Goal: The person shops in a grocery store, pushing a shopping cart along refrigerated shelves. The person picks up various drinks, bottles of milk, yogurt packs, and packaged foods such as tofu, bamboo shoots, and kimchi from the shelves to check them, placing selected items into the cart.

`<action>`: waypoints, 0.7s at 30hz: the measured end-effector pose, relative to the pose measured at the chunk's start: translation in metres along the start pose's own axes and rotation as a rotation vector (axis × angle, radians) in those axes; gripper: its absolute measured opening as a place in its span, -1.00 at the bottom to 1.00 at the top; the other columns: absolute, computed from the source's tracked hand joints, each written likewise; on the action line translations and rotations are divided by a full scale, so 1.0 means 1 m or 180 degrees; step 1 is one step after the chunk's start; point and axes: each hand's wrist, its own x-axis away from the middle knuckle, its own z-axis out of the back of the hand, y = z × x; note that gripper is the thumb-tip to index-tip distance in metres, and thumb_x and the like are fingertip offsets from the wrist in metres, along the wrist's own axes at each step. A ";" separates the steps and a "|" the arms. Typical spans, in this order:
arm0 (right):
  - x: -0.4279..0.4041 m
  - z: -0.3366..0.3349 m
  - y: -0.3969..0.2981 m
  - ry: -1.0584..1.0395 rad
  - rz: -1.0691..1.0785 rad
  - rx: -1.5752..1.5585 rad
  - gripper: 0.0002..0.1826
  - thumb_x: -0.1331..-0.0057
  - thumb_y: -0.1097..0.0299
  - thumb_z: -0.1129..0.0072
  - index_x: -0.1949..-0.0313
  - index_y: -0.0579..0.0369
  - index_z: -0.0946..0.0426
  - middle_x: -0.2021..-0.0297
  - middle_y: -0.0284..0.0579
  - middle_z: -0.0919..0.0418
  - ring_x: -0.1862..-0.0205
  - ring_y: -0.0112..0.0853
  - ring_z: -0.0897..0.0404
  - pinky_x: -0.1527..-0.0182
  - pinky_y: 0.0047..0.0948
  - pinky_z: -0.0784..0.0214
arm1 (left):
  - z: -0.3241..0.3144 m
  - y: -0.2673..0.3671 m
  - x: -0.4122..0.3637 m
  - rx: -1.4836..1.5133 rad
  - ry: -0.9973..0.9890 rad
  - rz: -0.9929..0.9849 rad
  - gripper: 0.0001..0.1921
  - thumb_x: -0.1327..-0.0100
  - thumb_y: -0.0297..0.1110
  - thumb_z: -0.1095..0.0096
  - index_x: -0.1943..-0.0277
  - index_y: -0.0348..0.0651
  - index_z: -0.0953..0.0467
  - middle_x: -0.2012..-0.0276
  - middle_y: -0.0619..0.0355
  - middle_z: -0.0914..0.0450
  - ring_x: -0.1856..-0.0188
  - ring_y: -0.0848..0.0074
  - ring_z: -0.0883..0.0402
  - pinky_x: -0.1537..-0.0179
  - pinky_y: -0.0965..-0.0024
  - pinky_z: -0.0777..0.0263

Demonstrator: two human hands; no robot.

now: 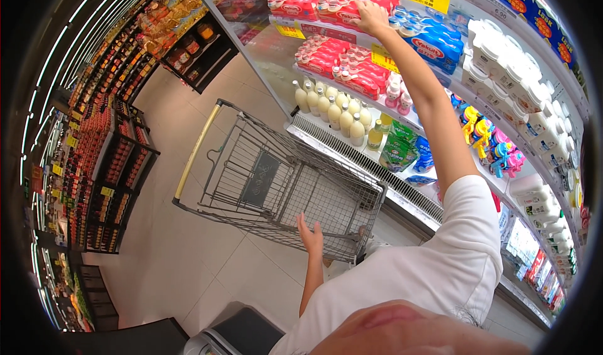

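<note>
My right hand (pixel 372 17) reaches up to the upper shelf, its fingers spread over a red shrink-wrapped pack of Yakult bottles (pixel 337 10); whether they grip it cannot be made out. More red packs (pixel 314 56) lie on the shelf below, and a blue Yakult pack (pixel 431 42) is to the right of my right hand. My left hand (pixel 310 236) is raised with its fingers apart, holding nothing, and overlaps the near side of a wire shopping cart (pixel 325 199) in this view. The cart has a yellow handle (pixel 198 150) and an empty basket.
White yogurt packs (pixel 509 68) fill the shelf at right. Bottles of pale drink (pixel 334 112) stand on the bottom shelf, behind an air grille (pixel 348 152). At left are stocked shelves (pixel 120 166) and tiled floor (pixel 188 246). A dark-topped bin-like object (pixel 247 331) is at the bottom.
</note>
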 end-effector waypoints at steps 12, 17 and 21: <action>-0.022 -0.023 0.008 -0.0188 -0.0029 -0.0216 -0.35 -0.01 -0.02 -0.44 0.01 0.09 -0.45 0.01 0.07 -0.48 -0.03 -0.04 -0.52 0.01 -0.15 -0.44 | -0.048 0.089 -0.013 0.0568 -0.1085 -0.0320 -0.52 -0.31 -0.45 -0.14 -0.28 -0.18 -0.30 -0.39 -0.09 -0.07 -0.34 0.16 -0.24 -0.24 0.23 -0.28; -0.025 -0.026 0.008 -0.0260 0.0181 -0.0307 -0.40 -0.05 0.02 -0.40 0.03 0.05 -0.39 0.16 -0.01 -0.58 0.06 -0.12 -0.59 0.09 -0.13 -0.45 | -0.052 0.094 -0.012 0.0446 -0.1130 -0.0459 -0.55 -0.30 -0.48 -0.14 -0.25 -0.21 -0.35 -0.38 -0.08 -0.11 -0.31 0.18 -0.29 -0.21 0.28 -0.31; -0.013 -0.024 0.003 0.0105 0.0355 -0.0294 -0.47 -0.08 0.05 -0.37 0.06 0.05 -0.40 0.22 -0.05 -0.61 0.11 -0.16 -0.61 0.14 -0.14 -0.46 | -0.048 0.103 -0.007 0.0626 -0.1252 -0.0362 -0.58 -0.29 -0.45 -0.15 -0.22 -0.19 -0.39 -0.33 -0.09 -0.22 -0.30 0.20 -0.31 -0.17 0.32 -0.34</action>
